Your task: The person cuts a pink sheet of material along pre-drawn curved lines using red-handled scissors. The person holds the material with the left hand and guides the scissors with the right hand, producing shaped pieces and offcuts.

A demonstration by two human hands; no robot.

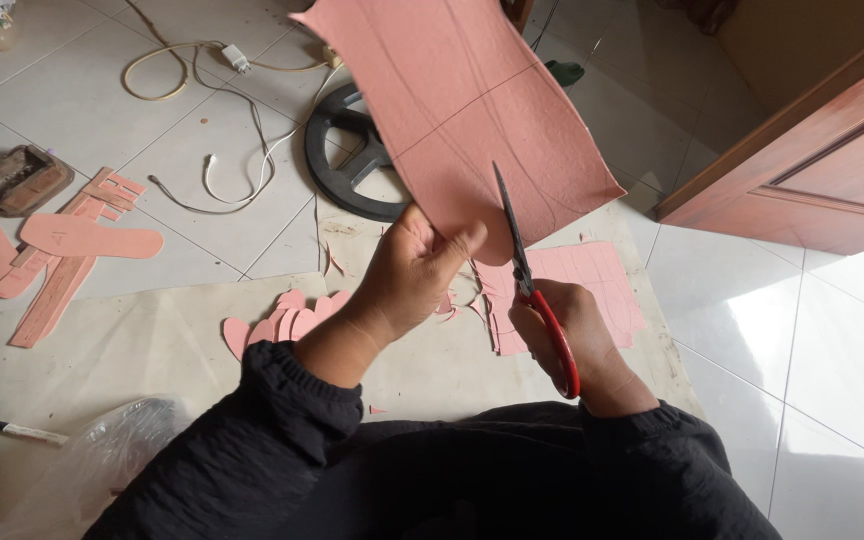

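My left hand (407, 275) pinches the pink sheet (462, 110) while my right hand (567, 335) grips red-handled scissors (532, 290) cutting its lower edge.

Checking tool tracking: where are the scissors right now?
Head view, centre-right: the red-handled scissors are in the right hand, blades up into the pink sheet that the left hand holds.

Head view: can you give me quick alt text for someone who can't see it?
The right hand works red-handled scissors into a pink sheet marked with lines, held up by the left hand. Below, pink cut-out pieces lie on a tiled floor, a black reel behind.
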